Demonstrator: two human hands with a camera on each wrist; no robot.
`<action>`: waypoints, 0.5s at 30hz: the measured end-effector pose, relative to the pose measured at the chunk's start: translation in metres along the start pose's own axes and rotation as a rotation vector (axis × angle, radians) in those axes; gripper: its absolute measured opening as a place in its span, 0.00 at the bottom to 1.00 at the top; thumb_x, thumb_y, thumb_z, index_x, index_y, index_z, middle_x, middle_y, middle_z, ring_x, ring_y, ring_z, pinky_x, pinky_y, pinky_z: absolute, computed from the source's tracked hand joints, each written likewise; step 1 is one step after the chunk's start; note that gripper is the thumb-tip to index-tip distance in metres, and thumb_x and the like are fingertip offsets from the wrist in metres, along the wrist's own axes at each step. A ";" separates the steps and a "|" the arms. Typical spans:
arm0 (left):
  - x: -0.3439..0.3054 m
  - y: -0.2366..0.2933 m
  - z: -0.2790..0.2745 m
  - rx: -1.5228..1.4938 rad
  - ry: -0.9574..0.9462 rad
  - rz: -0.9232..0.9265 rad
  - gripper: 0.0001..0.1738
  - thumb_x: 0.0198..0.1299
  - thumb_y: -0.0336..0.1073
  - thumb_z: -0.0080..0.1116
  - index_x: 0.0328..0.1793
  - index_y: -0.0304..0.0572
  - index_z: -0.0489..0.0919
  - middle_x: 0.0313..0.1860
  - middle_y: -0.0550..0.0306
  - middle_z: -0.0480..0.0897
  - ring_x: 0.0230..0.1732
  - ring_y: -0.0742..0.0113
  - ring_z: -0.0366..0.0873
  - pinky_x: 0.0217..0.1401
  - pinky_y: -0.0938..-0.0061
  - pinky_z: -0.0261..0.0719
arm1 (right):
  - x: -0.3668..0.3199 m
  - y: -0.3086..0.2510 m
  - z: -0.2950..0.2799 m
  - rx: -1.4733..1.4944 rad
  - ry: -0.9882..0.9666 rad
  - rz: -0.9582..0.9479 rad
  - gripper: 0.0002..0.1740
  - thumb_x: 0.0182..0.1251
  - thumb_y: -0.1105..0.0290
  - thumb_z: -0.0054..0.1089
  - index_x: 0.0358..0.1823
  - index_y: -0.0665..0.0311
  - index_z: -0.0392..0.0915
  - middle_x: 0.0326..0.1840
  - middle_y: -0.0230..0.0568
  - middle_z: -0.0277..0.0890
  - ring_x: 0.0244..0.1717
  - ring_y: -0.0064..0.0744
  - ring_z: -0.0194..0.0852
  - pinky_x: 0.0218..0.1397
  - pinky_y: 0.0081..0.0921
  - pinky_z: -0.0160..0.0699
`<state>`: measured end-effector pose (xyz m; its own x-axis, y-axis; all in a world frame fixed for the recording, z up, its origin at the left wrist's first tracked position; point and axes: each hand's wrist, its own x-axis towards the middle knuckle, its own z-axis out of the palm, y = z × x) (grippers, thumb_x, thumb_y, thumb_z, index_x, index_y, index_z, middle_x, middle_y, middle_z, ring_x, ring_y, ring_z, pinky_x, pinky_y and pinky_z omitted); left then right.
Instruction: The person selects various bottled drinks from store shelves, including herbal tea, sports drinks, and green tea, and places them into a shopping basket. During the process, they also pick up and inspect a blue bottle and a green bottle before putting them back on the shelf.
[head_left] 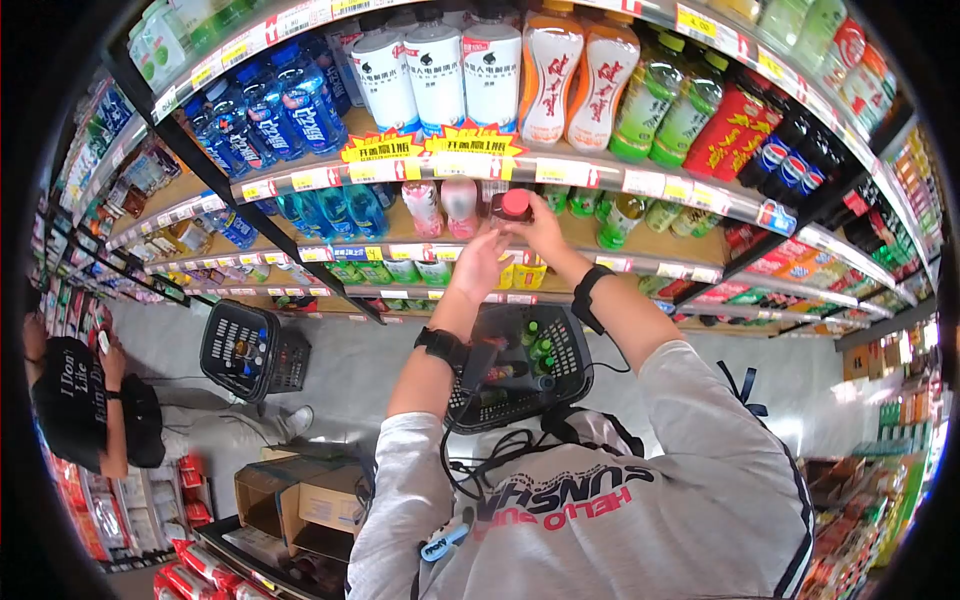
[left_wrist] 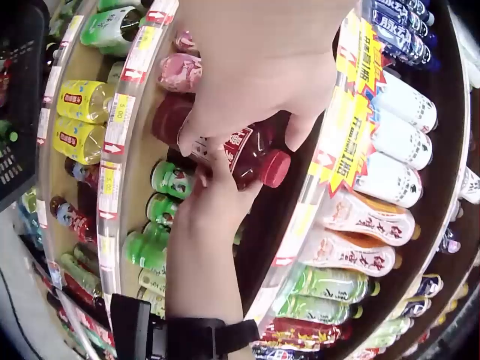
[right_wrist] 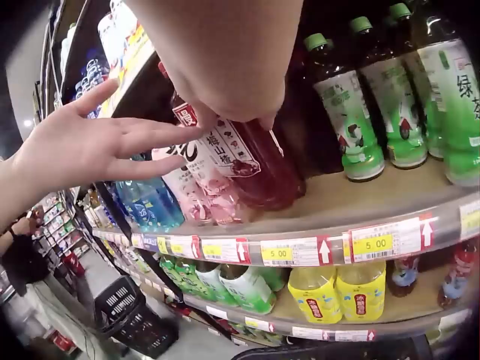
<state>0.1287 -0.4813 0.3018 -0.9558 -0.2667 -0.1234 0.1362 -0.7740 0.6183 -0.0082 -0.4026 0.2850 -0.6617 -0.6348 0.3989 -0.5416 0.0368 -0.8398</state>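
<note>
A bottle of dark red drink with a red cap stands at the shelf in front of me, its body and printed label showing in the right wrist view. My right hand grips this bottle from the side. Fingers spread and extended, my left hand reaches beside it, fingertips right at the label; in the head view the left hand is just below and left of the bottle. Pink-labelled bottles are to its left, and green-capped bottles stand to its right.
A dark basket holding several bottles is on the floor below my arms. Another basket stands left of it, near another person. A cardboard box sits lower left. Shelf edges with price tags run along the front.
</note>
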 end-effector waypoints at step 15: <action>0.027 -0.037 -0.031 0.072 0.383 0.103 0.29 0.56 0.39 0.47 0.65 0.51 0.58 0.62 0.65 0.65 0.62 0.65 0.59 0.60 0.62 0.54 | 0.059 0.082 0.036 -0.354 0.004 -0.018 0.33 0.38 0.56 0.70 0.44 0.70 0.70 0.39 0.53 0.75 0.41 0.50 0.73 0.44 0.34 0.70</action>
<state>0.1056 -0.4777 0.2517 -0.7701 -0.5458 -0.3302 0.1941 -0.6936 0.6937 -0.0730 -0.4649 0.2261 -0.6519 -0.6351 0.4143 -0.6989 0.2913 -0.6532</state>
